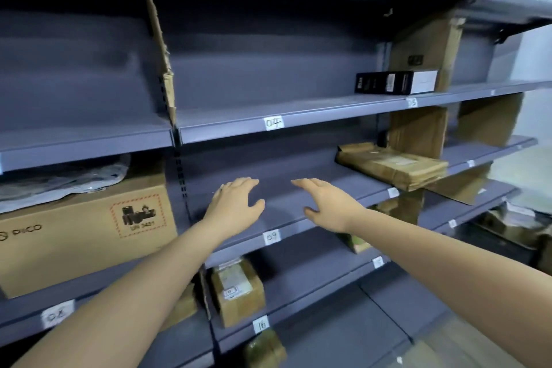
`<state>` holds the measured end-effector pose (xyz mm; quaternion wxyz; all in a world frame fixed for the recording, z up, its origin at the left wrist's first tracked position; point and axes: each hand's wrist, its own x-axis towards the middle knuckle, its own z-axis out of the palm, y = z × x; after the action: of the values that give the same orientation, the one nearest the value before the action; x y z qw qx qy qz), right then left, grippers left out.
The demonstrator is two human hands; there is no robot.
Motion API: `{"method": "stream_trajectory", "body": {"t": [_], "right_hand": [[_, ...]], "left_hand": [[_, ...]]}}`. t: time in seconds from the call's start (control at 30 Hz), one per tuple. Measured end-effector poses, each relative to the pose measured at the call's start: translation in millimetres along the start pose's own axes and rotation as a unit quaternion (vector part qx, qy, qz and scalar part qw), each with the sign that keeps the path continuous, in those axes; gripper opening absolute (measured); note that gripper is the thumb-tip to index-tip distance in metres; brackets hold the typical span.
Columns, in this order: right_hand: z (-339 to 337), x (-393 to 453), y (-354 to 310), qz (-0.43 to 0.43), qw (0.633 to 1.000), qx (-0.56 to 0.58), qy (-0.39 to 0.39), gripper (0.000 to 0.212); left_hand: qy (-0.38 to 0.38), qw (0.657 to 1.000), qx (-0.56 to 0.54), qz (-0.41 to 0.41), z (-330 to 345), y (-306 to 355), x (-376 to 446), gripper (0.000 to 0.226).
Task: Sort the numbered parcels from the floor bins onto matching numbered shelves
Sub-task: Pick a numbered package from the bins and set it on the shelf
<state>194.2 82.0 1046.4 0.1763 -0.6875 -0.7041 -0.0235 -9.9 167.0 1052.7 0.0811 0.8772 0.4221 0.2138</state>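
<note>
Both hands, left (234, 203) and right (325, 203), hover over shelf 09 (286, 215) with fingers straight, loosely together and holding nothing, probably between parcels.

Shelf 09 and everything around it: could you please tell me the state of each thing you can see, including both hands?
Left hand: open, empty, above shelf 09.
Right hand: open, empty, above shelf 09.
Shelf 09: bare where the hands are.
Flat brown parcel: lying flat, same level, further right.
Black box: lying on the shelf above.
Small taped parcel: sitting on shelf 16.
Large PICO carton: closed, on shelf 08.
</note>
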Motion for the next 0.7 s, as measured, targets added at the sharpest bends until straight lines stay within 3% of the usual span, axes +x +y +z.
{"method": "stream_trajectory", "body": {"t": [0.4, 0.7], "right_hand": [[-66, -118, 183, 0.086, 0.995, -0.044, 0.002, 0.066], [-78, -216, 335, 0.244, 0.967, -0.068, -0.004, 0.066]], "left_hand": [[-0.072, 0.991, -0.048, 0.098, 115, 205, 62, 0.056], [-0.19, 0.951, -0.044, 0.239, 237, 360, 126, 0.064]]}}
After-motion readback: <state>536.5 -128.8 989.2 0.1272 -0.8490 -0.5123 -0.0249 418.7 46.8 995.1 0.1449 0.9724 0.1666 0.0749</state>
